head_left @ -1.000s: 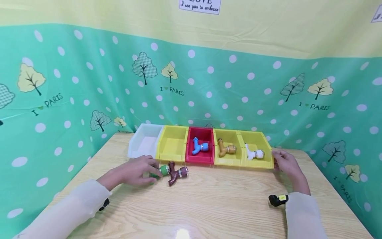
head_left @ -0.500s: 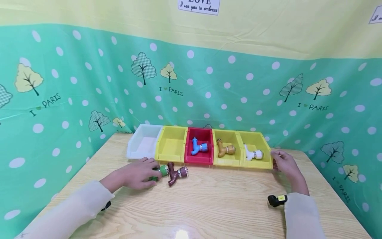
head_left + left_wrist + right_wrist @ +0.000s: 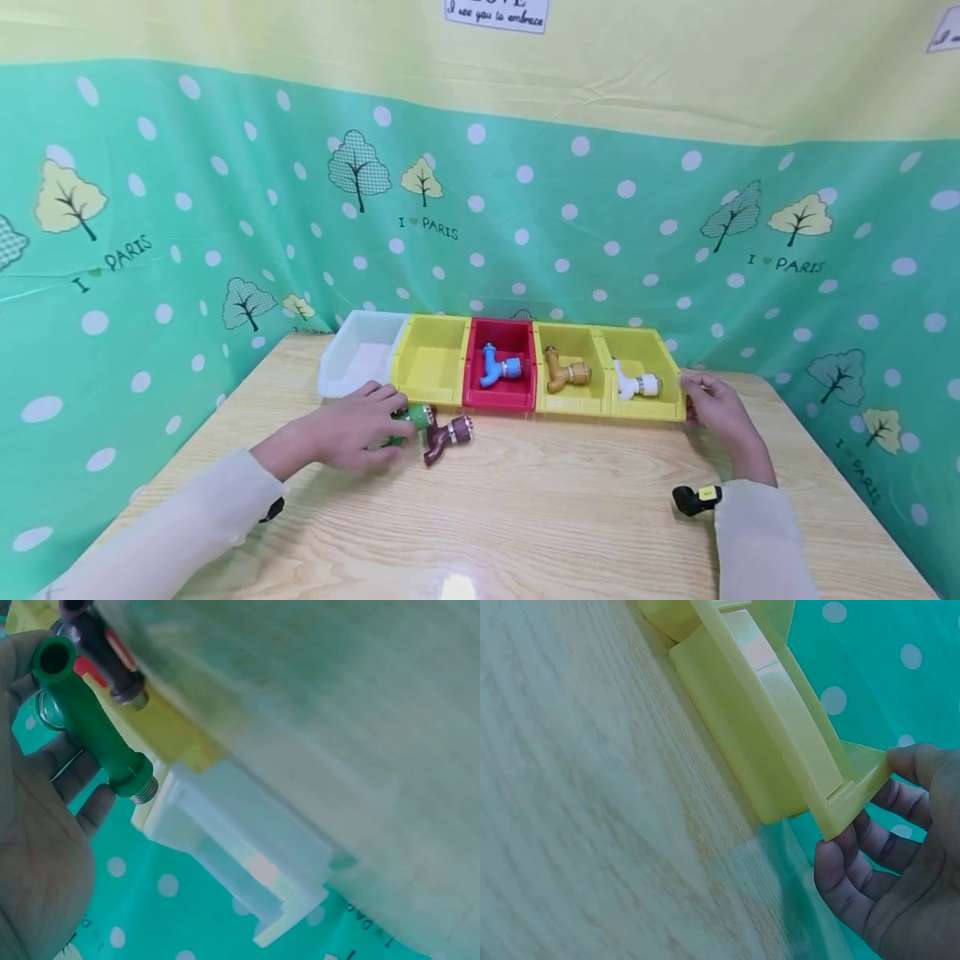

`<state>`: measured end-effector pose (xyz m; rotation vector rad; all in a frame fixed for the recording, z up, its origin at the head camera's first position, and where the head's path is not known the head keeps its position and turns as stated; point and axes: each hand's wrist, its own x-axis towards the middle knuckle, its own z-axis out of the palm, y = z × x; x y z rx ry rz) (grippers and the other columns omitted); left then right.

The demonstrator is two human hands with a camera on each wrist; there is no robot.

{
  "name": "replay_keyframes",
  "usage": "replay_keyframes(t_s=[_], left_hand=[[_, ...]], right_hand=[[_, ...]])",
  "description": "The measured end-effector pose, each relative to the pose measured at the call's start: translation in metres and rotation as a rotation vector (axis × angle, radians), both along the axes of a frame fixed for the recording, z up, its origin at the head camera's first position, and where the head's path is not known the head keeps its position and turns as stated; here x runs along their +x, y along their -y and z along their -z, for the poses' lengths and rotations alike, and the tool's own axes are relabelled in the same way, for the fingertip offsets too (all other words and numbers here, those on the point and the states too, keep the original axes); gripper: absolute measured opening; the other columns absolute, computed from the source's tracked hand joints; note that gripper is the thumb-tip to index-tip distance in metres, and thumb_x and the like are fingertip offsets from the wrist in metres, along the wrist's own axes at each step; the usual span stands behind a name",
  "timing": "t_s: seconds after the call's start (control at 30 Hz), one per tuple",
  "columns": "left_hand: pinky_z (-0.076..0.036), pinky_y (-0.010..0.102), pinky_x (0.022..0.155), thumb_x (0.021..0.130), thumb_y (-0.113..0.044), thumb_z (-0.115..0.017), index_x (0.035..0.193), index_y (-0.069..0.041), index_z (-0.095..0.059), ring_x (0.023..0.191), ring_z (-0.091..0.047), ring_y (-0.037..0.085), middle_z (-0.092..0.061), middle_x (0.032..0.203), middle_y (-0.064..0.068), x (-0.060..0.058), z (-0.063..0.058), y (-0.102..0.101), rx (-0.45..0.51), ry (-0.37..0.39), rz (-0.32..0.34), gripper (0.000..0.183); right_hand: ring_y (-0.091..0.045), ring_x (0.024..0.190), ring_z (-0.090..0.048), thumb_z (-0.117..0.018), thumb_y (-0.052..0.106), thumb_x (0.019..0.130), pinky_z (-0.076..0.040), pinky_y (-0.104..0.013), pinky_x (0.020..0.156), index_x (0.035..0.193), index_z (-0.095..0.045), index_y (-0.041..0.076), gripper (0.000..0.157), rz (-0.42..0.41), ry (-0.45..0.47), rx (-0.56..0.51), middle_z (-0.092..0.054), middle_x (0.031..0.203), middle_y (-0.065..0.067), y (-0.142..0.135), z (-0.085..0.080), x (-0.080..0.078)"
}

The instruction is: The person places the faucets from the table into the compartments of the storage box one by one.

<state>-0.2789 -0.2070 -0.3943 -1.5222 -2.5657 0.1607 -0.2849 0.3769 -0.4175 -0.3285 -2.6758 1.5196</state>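
Note:
My left hand point(image 3: 358, 429) holds a green tap point(image 3: 94, 731), its fingers curled behind the body in the left wrist view. In the head view most of that tap is hidden under the hand, with its knob end showing. Right beside it, a dark maroon tap point(image 3: 447, 439) lies on the table in front of the bins. At the far right end of the row, my right hand point(image 3: 723, 417) pinches the outer side edge of a yellow bin point(image 3: 727, 727) between thumb and fingers. A white tap point(image 3: 639, 386) lies in that bin.
Joined bins run along the back of the table point(image 3: 555, 508). A blue tap point(image 3: 495, 367) lies in the red bin point(image 3: 501, 402), an orange-brown tap point(image 3: 566, 372) in the yellow one beside it. A yellow bin point(image 3: 432, 358) and a whitish bin point(image 3: 367, 354) stand left. A patterned curtain point(image 3: 555, 208) hangs behind.
My left hand and the green tap have risen a little and shifted slightly right. The right hand keeps its hold on the bin edge.

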Motion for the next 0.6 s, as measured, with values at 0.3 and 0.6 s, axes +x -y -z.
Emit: replay_keyframes(t_s=[0.3, 0.6], left_hand=[[-0.040, 0.046, 0.099, 0.101, -0.037, -0.061, 0.120, -0.031, -0.066, 0.111, -0.046, 0.022, -0.054, 0.117, -0.001, -0.012, -0.017, -0.009, 0.051, -0.022, -0.002, 0.021], [-0.042, 0.046, 0.097, 0.101, -0.036, -0.060, 0.115, -0.029, -0.067, 0.109, -0.047, 0.024, -0.056, 0.116, 0.001, -0.029, -0.030, -0.023, 0.065, -0.070, 0.015, 0.018]], right_hand=[[-0.023, 0.089, -0.057, -0.039, 0.049, 0.109, -0.056, -0.034, 0.072, 0.121, -0.051, 0.000, 0.052, 0.011, 0.005, 0.001, -0.052, 0.109, -0.016, 0.001, -0.001, 0.001], [-0.025, 0.089, -0.056, -0.038, 0.048, 0.109, -0.056, -0.034, 0.071, 0.116, -0.052, 0.000, 0.050, 0.006, 0.003, 0.010, -0.052, 0.106, -0.015, 0.001, -0.002, 0.002]])
